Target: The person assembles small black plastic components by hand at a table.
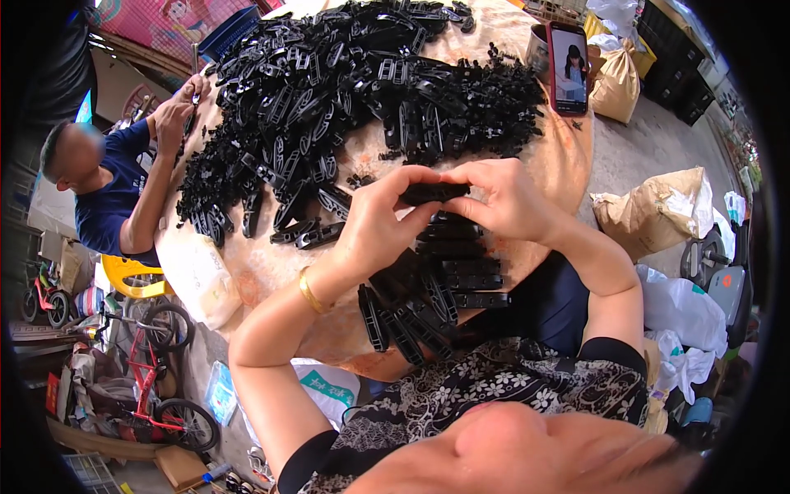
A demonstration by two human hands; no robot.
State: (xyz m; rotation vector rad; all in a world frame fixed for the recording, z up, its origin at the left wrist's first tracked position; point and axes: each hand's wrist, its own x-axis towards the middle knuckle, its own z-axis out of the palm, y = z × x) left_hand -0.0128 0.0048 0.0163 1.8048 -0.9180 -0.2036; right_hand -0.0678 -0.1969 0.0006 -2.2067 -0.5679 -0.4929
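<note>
Over the near part of the table, my left hand [380,216] and my right hand [504,202] pinch a long black plastic part [434,193] between thumbs and fingers, one at each end. My fingers cover its ends, so its exact kind cannot be made out. Below my hands, several similar black parts [473,281] lie stacked in a row. More long slotted black parts [403,329] fan out at the table's near edge, in front of my body. Beyond my hands spreads a large heap of black plastic parts [304,99], long frames mixed with small pieces.
A round table [255,276] with a pale cloth carries everything. A phone [569,72] stands at its far right. On the left, another person [115,185] works at the edge with both hands. Sacks [658,210] stand at the right; a red bicycle [148,387] is at the lower left.
</note>
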